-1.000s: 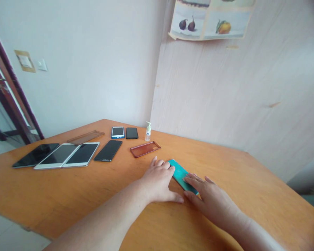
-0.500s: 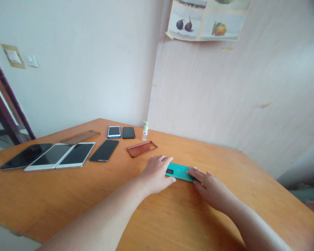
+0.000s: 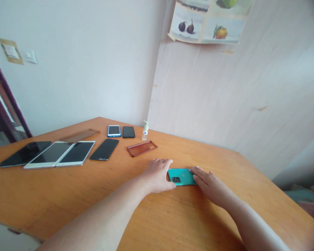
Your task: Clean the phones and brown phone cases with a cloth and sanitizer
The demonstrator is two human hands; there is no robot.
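Note:
A teal smartphone [image 3: 183, 176] lies back up on the wooden table, its dark camera block at the left end. My right hand [image 3: 205, 181] grips its right end, fingers on top; that end is hidden. Around the left end, my left hand [image 3: 158, 176] is open, thumb and fingers apart. Its thumb tip is by the phone's near corner; whether it touches, I cannot tell. Behind my left hand lies a reddish-brown phone case [image 3: 142, 149].
Beyond the case stands a small pump bottle [image 3: 145, 131]. A blue-edged phone [image 3: 114, 131], a small black phone [image 3: 128, 132] and a larger black phone [image 3: 104, 150] lie left of it. Further left are white-framed tablets [image 3: 75, 153], a black tablet [image 3: 24, 153] and a translucent brown case [image 3: 80, 135].
The teal phone has turned slightly and its left end has come nearer to me. More of its camera block shows, beside my left hand. My right hand stays on its right end.

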